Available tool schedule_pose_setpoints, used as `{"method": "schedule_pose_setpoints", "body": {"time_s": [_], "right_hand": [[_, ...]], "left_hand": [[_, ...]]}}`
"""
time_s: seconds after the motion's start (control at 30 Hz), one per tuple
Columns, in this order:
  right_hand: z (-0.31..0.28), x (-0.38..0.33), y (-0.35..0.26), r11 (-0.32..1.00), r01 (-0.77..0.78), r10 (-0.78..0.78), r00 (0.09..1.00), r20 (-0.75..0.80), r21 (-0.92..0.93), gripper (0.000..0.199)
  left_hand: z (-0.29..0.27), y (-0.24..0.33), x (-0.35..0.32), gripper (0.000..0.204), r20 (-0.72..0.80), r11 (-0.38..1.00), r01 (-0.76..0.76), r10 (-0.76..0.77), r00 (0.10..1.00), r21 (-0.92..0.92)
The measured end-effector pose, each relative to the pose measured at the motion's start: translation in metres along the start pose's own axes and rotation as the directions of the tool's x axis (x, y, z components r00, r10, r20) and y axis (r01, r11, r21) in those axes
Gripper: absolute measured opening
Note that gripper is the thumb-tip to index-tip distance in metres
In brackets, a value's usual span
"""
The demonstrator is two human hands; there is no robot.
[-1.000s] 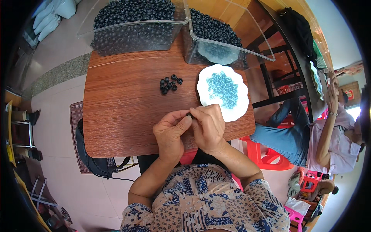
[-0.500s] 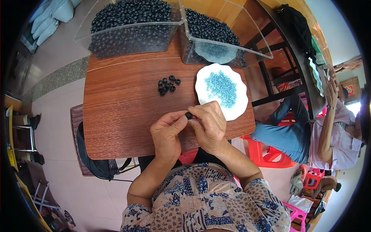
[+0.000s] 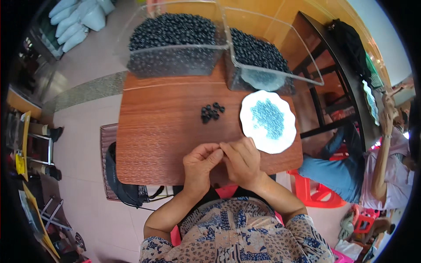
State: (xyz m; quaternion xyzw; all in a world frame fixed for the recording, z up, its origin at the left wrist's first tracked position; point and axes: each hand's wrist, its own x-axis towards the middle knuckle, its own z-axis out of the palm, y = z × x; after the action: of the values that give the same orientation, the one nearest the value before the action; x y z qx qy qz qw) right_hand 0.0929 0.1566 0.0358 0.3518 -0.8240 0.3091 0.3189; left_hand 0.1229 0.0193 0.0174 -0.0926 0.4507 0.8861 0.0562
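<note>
Over the near part of the table, my left hand [image 3: 198, 168] and my right hand [image 3: 243, 161] meet at the fingertips, both pinched closed. The black bead seen between them a moment earlier is hidden by the fingers now. Whether the right fingers hold anything else is too small to tell. Beyond the hands lies a small cluster of round black beads [image 3: 205, 118] with holes. To the right of it, a white plate with a wavy rim [image 3: 288, 139] bears many tiny light-blue beads [image 3: 268, 119].
Two clear plastic bins, a left one [image 3: 173, 65] and a right one [image 3: 237, 79], hold heaps of black beads at the table's far edge. A black bag [image 3: 115, 173] hangs left of the wooden table [image 3: 149, 144]. Another person [image 3: 377, 175] sits at the right.
The whole view has shifted, so table and hands appear lower and farther right. My fingers have closed over the black bead, which no longer shows.
</note>
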Motion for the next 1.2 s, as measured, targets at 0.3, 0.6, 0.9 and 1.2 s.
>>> {"method": "schedule_pose_setpoints", "body": {"time_s": [0.3, 0.6, 0.9, 1.2], "right_hand": [[-0.021, -0.004, -0.006, 0.991, -0.111, 0.104, 0.990, 0.095, 0.079, 0.048], [-0.031, -0.011, -0.013, 0.987, -0.070, 0.054, 0.993, 0.110, 0.146, 0.043], [-0.037, -0.026, -0.010, 0.987, -0.104, 0.090, 0.990, 0.109, 0.124, 0.040], [-0.037, -0.026, -0.009, 0.983, -0.115, 0.100, 0.989, 0.109, 0.140, 0.036]], "left_hand": [[0.003, 0.103, 0.058, 0.014, 0.159, 0.603, -0.503, 0.531, 0.832, 0.620], [-0.022, 0.213, 0.208, 0.026, 0.402, -0.329, -0.235, 0.802, 0.442, 0.915], [-0.011, 0.075, 0.132, 0.012, 0.231, 0.299, -0.363, 0.396, 0.889, 0.882], [-0.017, 0.059, 0.151, 0.023, 0.218, 0.014, -0.221, 0.093, 0.971, 0.975]]}}
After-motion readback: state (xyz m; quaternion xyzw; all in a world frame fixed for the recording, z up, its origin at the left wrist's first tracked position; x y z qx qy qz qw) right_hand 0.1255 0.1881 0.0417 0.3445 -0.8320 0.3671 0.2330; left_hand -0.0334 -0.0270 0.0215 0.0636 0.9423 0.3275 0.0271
